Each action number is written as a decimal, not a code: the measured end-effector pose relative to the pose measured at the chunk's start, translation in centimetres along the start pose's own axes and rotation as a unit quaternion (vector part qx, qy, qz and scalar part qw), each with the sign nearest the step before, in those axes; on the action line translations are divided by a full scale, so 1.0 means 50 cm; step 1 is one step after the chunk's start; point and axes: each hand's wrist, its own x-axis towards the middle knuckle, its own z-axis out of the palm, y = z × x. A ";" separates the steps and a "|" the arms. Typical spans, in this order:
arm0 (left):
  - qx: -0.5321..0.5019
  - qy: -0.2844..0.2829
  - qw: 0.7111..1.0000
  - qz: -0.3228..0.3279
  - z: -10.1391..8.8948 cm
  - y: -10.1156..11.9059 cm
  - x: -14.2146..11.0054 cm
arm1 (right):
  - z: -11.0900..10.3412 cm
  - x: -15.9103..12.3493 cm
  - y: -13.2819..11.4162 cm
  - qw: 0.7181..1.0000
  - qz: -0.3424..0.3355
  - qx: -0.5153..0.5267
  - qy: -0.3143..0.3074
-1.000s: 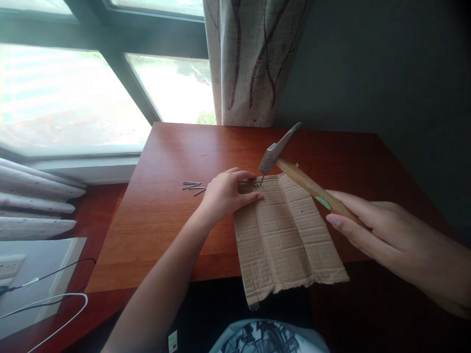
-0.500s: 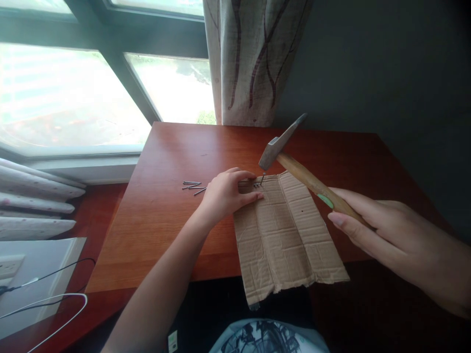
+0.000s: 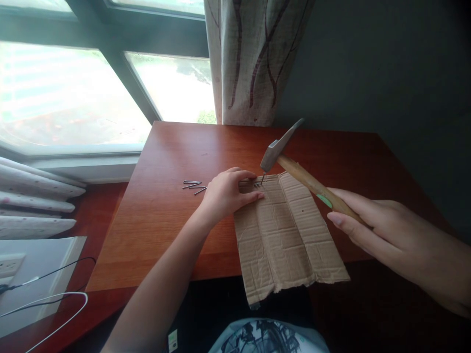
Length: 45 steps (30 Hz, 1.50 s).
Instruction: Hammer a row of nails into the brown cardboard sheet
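Observation:
A wooden-handled hammer [image 3: 312,182] is gripped in my right hand [image 3: 382,228], its head tilted at the far edge of a sheet of brown cardboard [image 3: 283,230]. The hammer's face meets, or nearly meets, the top of a nail [image 3: 262,178] that stands upright in the cardboard. Beside that nail show a few small dark marks, too small to make out. My left hand [image 3: 228,192] holds the cardboard's far left corner, thumb on top and index finger along the far edge, the nail just right of their tips. Its other fingers are hidden.
Several loose nails [image 3: 193,186] lie left of my left hand on the reddish wooden table [image 3: 154,235]. The cardboard overhangs the table's near edge. A window and curtain [image 3: 250,63] stand behind. Cables [image 3: 44,296] hang near a wall socket [image 3: 10,264] at the lower left.
The hammer head has come down slightly onto or close to the nail's top. My left hand and the cardboard have stayed in place.

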 end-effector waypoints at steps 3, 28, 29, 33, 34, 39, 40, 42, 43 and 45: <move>0.001 0.001 1.000 -0.003 -0.001 0.001 -0.001 | 0.006 0.003 0.004 1.000 -0.001 0.005 -0.015; -0.006 -0.002 1.000 -0.008 -0.002 0.003 -0.002 | 0.030 -0.003 0.015 0.997 0.029 0.064 -0.025; -0.006 -0.001 1.000 -0.005 -0.002 0.002 -0.002 | 0.030 -0.003 0.015 0.997 0.030 0.062 -0.021; -0.002 0.001 1.000 -0.001 -0.001 0.001 -0.002 | 0.030 -0.001 0.012 0.998 0.027 0.053 -0.005; -0.002 0.001 1.000 -0.002 -0.001 0.002 -0.002 | 0.030 0.001 0.011 0.998 0.025 0.051 -0.005; -0.009 -0.005 1.000 -0.009 -0.003 0.004 -0.002 | 0.033 0.000 0.012 0.998 0.027 0.054 -0.021; -0.008 -0.005 1.000 -0.008 -0.002 0.003 -0.002 | 0.034 -0.001 0.015 0.998 0.028 0.058 -0.023; -0.008 -0.003 1.000 -0.007 -0.001 0.003 -0.002 | 0.036 -0.002 0.020 0.997 0.031 0.062 -0.029; -0.007 -0.002 1.000 -0.008 -0.001 0.003 -0.002 | 0.037 -0.001 0.022 0.997 0.034 0.061 -0.035; -0.008 -0.001 1.000 -0.010 0.000 0.003 -0.002 | 0.040 0.000 0.026 0.996 0.040 0.062 -0.049</move>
